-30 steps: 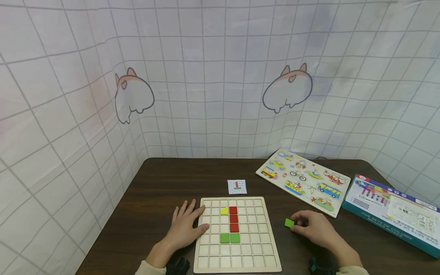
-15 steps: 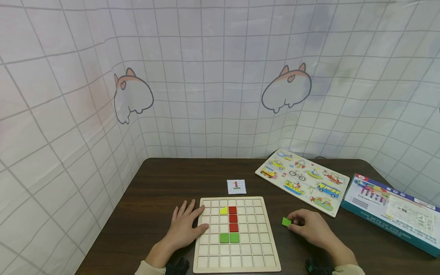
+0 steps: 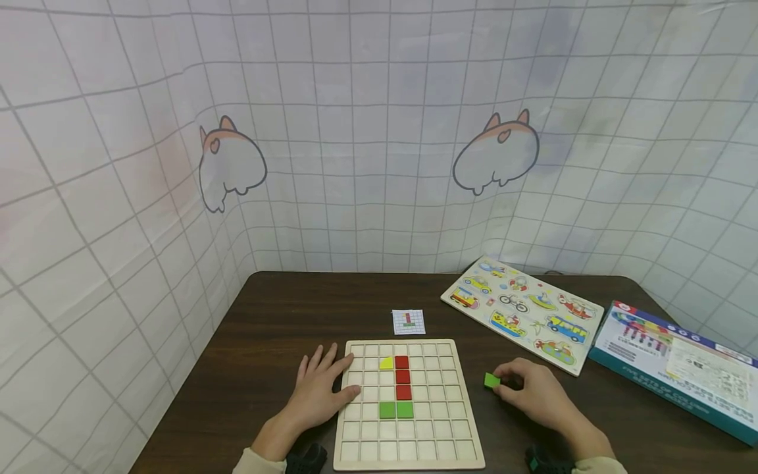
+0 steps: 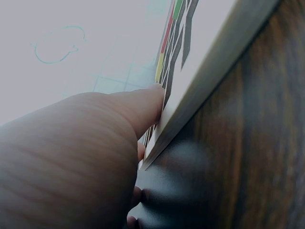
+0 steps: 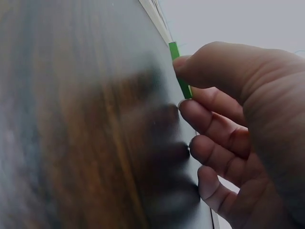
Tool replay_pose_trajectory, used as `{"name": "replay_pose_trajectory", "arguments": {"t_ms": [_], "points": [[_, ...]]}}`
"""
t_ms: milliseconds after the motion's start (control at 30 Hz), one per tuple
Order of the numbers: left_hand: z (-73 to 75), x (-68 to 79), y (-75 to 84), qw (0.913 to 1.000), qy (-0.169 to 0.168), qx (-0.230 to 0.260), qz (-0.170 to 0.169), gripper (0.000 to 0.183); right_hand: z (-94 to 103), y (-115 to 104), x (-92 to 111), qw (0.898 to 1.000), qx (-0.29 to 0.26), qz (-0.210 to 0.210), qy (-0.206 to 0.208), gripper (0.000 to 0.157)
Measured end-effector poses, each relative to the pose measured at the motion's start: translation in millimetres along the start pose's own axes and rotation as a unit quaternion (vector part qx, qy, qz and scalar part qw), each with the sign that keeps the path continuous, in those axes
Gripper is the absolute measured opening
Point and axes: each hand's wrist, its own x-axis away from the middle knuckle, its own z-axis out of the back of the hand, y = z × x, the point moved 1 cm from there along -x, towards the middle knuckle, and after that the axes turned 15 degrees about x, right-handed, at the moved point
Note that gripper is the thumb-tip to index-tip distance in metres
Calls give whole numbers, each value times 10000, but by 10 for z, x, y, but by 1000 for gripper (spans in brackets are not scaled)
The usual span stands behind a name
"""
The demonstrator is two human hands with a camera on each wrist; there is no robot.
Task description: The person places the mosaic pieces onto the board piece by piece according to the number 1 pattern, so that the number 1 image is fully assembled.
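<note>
A wooden grid board (image 3: 438, 431) lies on the dark table. Set in its cells are a yellow piece (image 3: 387, 363), a column of red square tiles (image 3: 403, 377) and two green square tiles (image 3: 396, 410). My left hand (image 3: 320, 393) rests at the board's left edge with fingers spread, the thumb and a finger touching the rim. To the right of the board, my right hand (image 3: 535, 394) pinches a green square tile (image 3: 491, 380) between thumb and index finger. In the right wrist view that tile (image 5: 180, 71) stands on edge, the other fingers loosely curled by the tabletop.
Behind the board lies a small pattern card (image 3: 408, 322) with a red and green figure. A picture puzzle board (image 3: 521, 313) lies at the back right. Beside it is a flat cardboard box (image 3: 675, 368). A white gridded cloth (image 3: 367, 131) hangs behind the table.
My right hand has moved slightly left with the green tile, nearer the board. The left hand and the tiles on the board stay where they were.
</note>
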Motion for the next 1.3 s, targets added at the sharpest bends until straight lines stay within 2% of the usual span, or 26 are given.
{"name": "replay_pose_trajectory", "arguments": {"t_ms": [333,533,900,1300], "points": [[-9,1,-24,10000,-17,-7,1,66,-37,-92,1,9996,-243,-134,75,15],[-12,-8,-30,10000,-32,-67,8,66,-75,-186,11,9995,-269,6,133,15],[5,-9,10,10000,-55,-17,-28,65,-109,-347,12,9954,-876,373,132,13],[4,-6,-16,10000,-10,-31,13,65,-171,-480,1,9937,-895,670,111,15]]}}
